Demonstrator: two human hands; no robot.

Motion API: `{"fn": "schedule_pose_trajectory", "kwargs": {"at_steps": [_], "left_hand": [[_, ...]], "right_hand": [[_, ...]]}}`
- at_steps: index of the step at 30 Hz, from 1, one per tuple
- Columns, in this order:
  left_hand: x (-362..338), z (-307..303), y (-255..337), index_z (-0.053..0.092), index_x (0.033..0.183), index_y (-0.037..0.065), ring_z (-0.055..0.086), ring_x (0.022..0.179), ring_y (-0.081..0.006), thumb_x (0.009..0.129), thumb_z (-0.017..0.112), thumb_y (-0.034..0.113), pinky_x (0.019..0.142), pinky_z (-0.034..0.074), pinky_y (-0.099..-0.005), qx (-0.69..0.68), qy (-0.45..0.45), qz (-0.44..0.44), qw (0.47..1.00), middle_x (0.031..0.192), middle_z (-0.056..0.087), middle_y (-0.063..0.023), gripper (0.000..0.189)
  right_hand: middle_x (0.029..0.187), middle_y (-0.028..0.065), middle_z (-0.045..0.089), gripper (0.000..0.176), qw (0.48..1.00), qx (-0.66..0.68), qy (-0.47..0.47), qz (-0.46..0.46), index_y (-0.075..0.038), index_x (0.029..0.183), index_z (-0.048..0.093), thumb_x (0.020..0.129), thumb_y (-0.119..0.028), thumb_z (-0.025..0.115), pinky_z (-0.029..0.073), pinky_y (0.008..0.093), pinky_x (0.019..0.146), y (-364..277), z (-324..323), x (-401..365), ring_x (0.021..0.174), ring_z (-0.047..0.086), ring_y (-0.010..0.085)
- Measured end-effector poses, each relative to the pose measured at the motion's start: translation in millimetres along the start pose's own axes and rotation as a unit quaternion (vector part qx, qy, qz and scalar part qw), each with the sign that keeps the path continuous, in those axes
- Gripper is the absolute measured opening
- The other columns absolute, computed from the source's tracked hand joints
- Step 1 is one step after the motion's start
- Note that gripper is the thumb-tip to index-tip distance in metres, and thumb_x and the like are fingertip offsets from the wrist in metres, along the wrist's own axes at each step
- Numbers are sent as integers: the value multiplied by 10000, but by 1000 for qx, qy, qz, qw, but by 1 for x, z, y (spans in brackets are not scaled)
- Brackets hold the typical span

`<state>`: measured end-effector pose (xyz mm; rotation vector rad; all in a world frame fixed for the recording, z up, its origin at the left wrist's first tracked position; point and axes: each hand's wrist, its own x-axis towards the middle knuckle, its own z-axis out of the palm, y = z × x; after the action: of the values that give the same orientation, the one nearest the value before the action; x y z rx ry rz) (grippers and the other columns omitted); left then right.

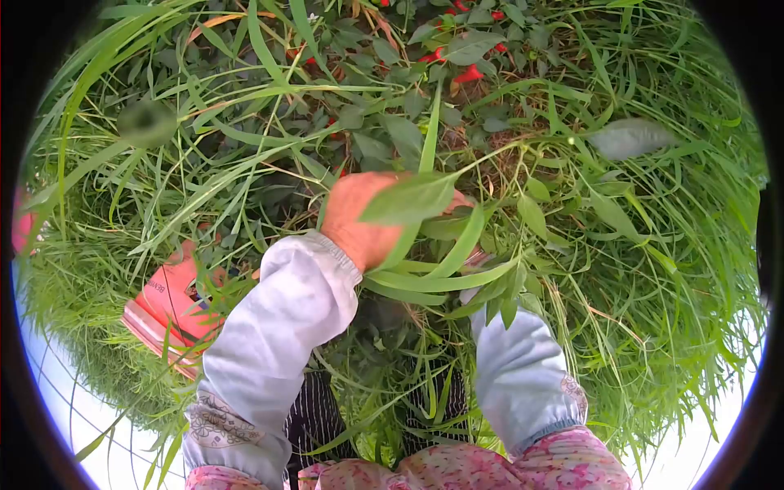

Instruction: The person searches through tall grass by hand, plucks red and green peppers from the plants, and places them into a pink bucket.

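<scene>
My left hand reaches into a pepper plant, its back toward me. A broad green leaf and long grass blades cross over it, so its fingers are mostly hidden and I cannot see what they touch. Only a sliver of my right hand shows among the leaves below and to the right; its fingers are covered. Pale sleeves cover both forearms. Beyond my hands, red peppers hang low among dark green leaves. A leafy pepper branch stretches to the right of my left hand.
A reddish-pink container with dark lettering stands tilted in the grass at left. Tall grass surrounds the plants on both sides. My legs in dark striped trousers are below. Something pink shows at the far left edge.
</scene>
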<state>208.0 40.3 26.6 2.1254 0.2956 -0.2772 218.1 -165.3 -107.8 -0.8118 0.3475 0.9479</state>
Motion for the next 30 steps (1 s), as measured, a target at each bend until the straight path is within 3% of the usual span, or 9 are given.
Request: {"fn": "schedule_pose_trajectory", "kwargs": {"at_steps": [1, 2, 5, 9, 13, 19, 23, 28, 30], "left_hand": [[7, -5, 12, 659, 849, 87, 606, 615, -278, 760, 570, 117, 539, 476, -373, -98, 12, 54, 994, 680, 611, -124, 129], [11, -12, 24, 654, 818, 85, 608, 624, -284, 771, 564, 146, 566, 484, -375, -271, -52, -108, 955, 707, 622, -132, 117], [48, 26, -8, 633, 802, 7, 620, 741, -305, 775, 643, 265, 693, 495, -394, 85, -176, -33, 980, 792, 622, -166, 260], [57, 71, -62, 584, 874, 41, 607, 715, -261, 833, 556, 247, 642, 490, -374, 83, -294, -101, 947, 764, 622, -125, 212], [46, 91, -79, 559, 1078, 47, 629, 792, -258, 851, 575, 337, 683, 500, -389, -77, -267, -190, 941, 893, 643, -143, 369], [31, 98, -131, 562, 1000, 39, 568, 806, -234, 812, 542, 223, 678, 489, -362, 83, -231, -203, 948, 923, 601, -100, 264], [9, 130, -209, 558, 983, 42, 517, 711, -142, 762, 584, 124, 569, 422, -287, -276, -150, -294, 903, 823, 551, -11, 238], [2, 56, -100, 529, 982, 46, 497, 741, -95, 756, 600, 14, 613, 424, -265, -320, -121, -183, 922, 844, 539, -18, 239], [-5, 56, -96, 520, 990, 46, 506, 764, -99, 765, 615, 24, 642, 439, -269, -345, -99, -135, 923, 851, 543, -27, 246]], "right_hand": [[846, 30, 592, 326, 999, -30, 41, -4, -66, 994, 539, 838, -350, 584, 420, 202, 620, -4, 7, -1, 706, 540, 85], [854, 27, 592, 323, 996, 55, 69, -5, -70, 996, 543, 840, -350, 585, 423, 201, 631, 4, 20, -9, 715, 545, 88], [1068, 86, 550, 345, 997, 49, -65, 7, -88, 1107, 516, 880, -348, 510, 468, 359, 788, 16, -13, -16, 952, 535, 195], [1037, 68, 550, 355, 997, 26, -75, 4, -80, 1080, 524, 875, -370, 517, 445, 323, 736, 18, -14, -21, 894, 523, 169], [1006, 50, 549, 369, 998, -5, -61, -4, -73, 1054, 532, 870, -392, 525, 422, 287, 685, 23, -7, -20, 836, 510, 144], [959, 24, 549, 395, 976, -211, -44, -27, -61, 1014, 544, 863, -426, 536, 388, 233, 608, 4, 16, -19, 749, 492, 106], [870, 91, 549, 399, 985, -46, -146, -77, 9, 980, 569, 822, -357, 576, 392, 269, 551, 29, 9, -4, 690, 507, 168], [946, 170, 555, 540, 990, 59, -89, 97, 44, 1089, 508, 796, -401, 591, 429, 319, 630, 25, -11, -6, 772, 538, 236], [989, 166, 546, 565, 983, 47, -174, 26, 39, 1133, 472, 790, -388, 610, 452, 309, 662, 26, -7, -2, 813, 549, 241]]}}
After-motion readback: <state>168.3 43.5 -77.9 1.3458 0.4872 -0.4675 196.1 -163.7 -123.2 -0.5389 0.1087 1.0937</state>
